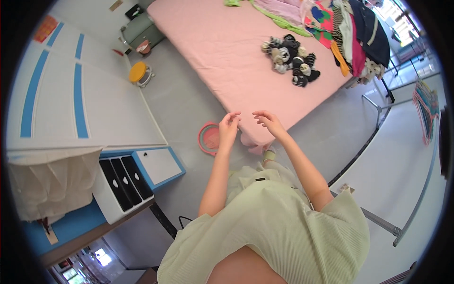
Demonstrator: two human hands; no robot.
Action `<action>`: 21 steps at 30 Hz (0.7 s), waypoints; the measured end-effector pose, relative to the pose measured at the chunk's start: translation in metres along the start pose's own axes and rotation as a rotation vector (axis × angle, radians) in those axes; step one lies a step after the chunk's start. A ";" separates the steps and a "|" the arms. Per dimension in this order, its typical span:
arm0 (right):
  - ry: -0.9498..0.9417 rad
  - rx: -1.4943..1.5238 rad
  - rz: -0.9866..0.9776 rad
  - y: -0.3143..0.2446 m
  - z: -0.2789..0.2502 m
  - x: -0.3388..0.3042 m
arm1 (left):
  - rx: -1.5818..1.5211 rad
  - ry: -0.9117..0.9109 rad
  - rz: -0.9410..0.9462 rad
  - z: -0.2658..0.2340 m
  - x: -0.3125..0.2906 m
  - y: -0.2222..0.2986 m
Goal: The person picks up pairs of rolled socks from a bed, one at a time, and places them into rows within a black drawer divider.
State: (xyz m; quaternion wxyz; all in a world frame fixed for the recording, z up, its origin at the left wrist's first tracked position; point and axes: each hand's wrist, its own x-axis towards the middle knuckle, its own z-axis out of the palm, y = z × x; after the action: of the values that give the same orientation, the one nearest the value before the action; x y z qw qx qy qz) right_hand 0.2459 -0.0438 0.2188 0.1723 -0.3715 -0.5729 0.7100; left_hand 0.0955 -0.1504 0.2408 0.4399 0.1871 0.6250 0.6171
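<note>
Both my hands are held over the near corner of a bed with a pink sheet point(213, 57). My left hand point(230, 122) has loosely bent fingers, apart from the thumb, and nothing shows in it. A short gap to its right, my right hand point(268, 121) stretches its fingers inward, spread a little, also without anything in it. Farther up the bed lies a cluster of rolled socks point(283, 56) in black, white, grey and beige. Beyond them, along the far right edge, clothes point(347, 38) in several colours lie heaped. Neither hand touches the socks or the clothes.
A pink basin point(203, 150) sits on the floor left of the bed corner. A yellow-topped stool point(137, 72) stands farther off by the wall. Black drawers point(125, 180) are at my left. Clothes hangers point(427, 111) hang on a metal rack at my right.
</note>
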 end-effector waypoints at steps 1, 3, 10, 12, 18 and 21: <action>0.030 0.001 -0.006 0.001 -0.019 0.001 | 0.006 -0.007 -0.018 0.015 0.007 0.000; 0.071 -0.003 0.003 -0.004 -0.052 0.002 | 0.003 -0.018 -0.040 0.041 0.021 0.000; 0.185 0.002 -0.003 -0.005 -0.136 0.011 | 0.082 -0.082 -0.105 0.110 0.068 0.017; 0.219 0.027 -0.016 -0.003 -0.148 0.018 | 0.096 -0.109 -0.128 0.118 0.081 0.016; 0.392 0.095 0.055 0.013 -0.155 0.034 | 0.164 -0.224 -0.190 0.124 0.117 0.010; 0.446 0.127 0.064 0.018 -0.147 0.046 | 0.190 -0.292 -0.201 0.120 0.135 0.009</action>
State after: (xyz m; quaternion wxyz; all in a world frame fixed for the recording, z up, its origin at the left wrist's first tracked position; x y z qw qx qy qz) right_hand 0.3249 0.0829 0.1766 0.2950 -0.5257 -0.4627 0.6500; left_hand 0.1130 0.0287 0.2239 0.5656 0.2518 0.6257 0.4745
